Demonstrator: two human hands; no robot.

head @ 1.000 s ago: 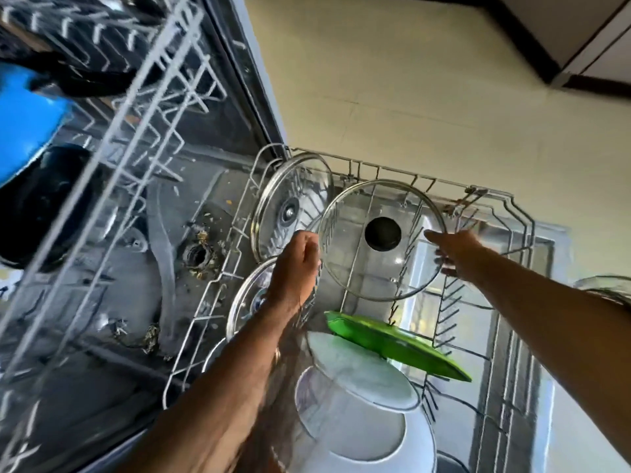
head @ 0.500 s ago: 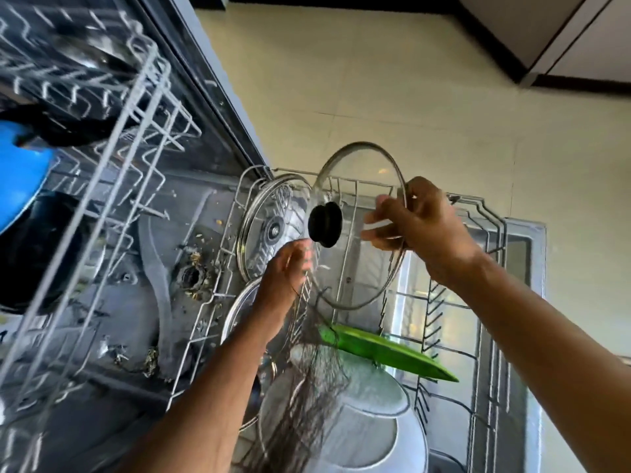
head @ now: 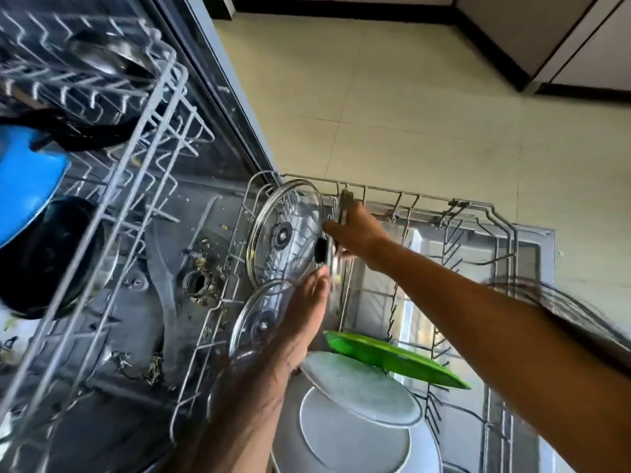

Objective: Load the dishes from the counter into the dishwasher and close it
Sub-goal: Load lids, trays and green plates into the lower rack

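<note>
— Fingers first: what are the right ones doing?

— Curled round the rim of the glass lid, thumb on the side facing the tub, with the rest of the right hand behind the glass. The lid stands on edge, so it shows only as a thin steel-banded line. Its black knob sticks out to the left.

— And the left hand?

— Its fingers are straight and relaxed, gripping nothing. The tips reach up to the lid's lower rim, but that spot is blurred and I cannot tell whether they touch it.

— Where does the lid sit in the lower rack?

— Among the wire tines near the rack's far edge, toward its left corner. It is just right of the upper racked lid, with the knob facing it.

— What are the other pieces like?

— The upper racked lid is clear glass in a steel band, round, and stands upright. The lower racked lid is the same make. It stands along the rack's left edge, partly behind the left hand. Nearer the near edge a glossy green plate leans at a tilt, and a smooth white bowl sits just below it.

— And above?

— The upper rack is white-coated wire. A bright blue dish and a dark round pan show among its wires. Food scraps speckle the grey tub floor.
</note>
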